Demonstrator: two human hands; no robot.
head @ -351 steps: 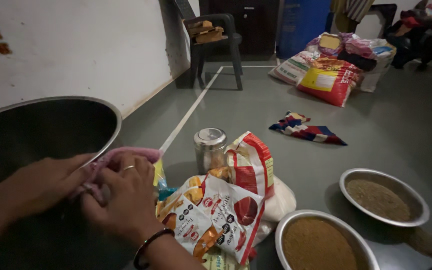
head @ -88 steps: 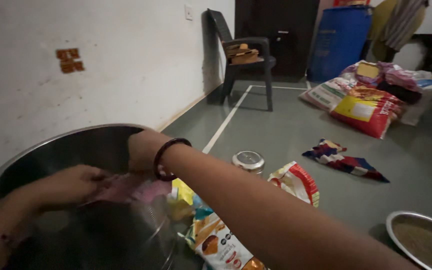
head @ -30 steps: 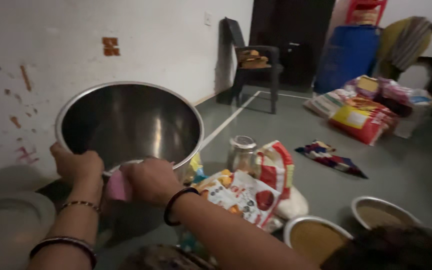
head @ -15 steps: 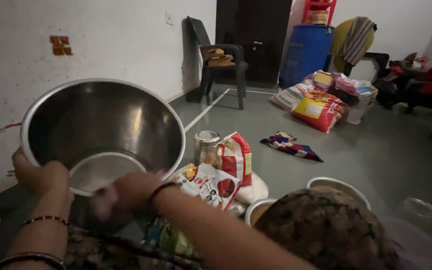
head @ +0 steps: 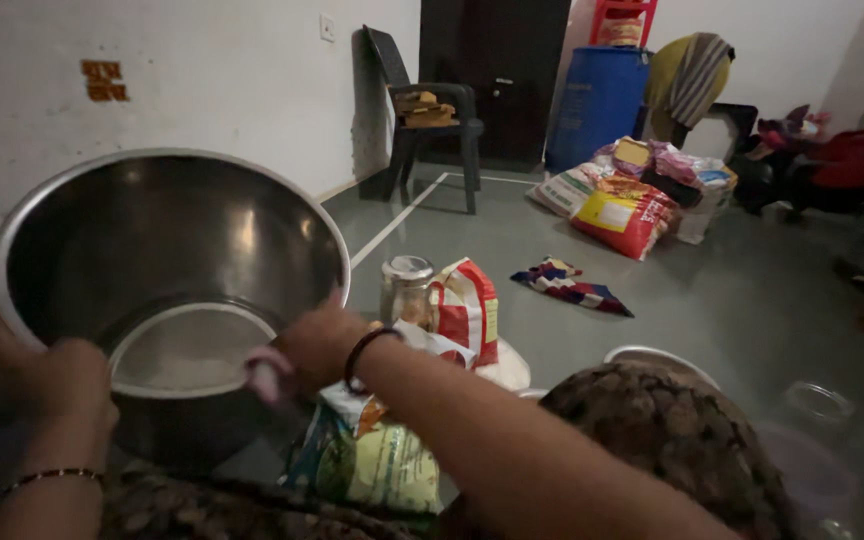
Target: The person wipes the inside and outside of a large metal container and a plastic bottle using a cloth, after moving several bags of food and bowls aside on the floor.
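Observation:
A large steel bowl is tilted toward me, its inside facing the camera. My left hand grips its lower left rim. My right hand is at the lower right rim, closed on a pink cloth pressed against the metal. A dark bracelet circles the right wrist. My patterned sleeve and knee fill the lower right of the view.
Printed food packets lie under my right arm, a lidded jar and a red-and-white bag just behind. A steel dish rim shows past my knee. Farther off: a cloth, sacks, a chair, a blue drum.
The bowl has been lifted and tilted up from the floor to face me. My right hand with the pink cloth has moved from the inside to the lower right rim.

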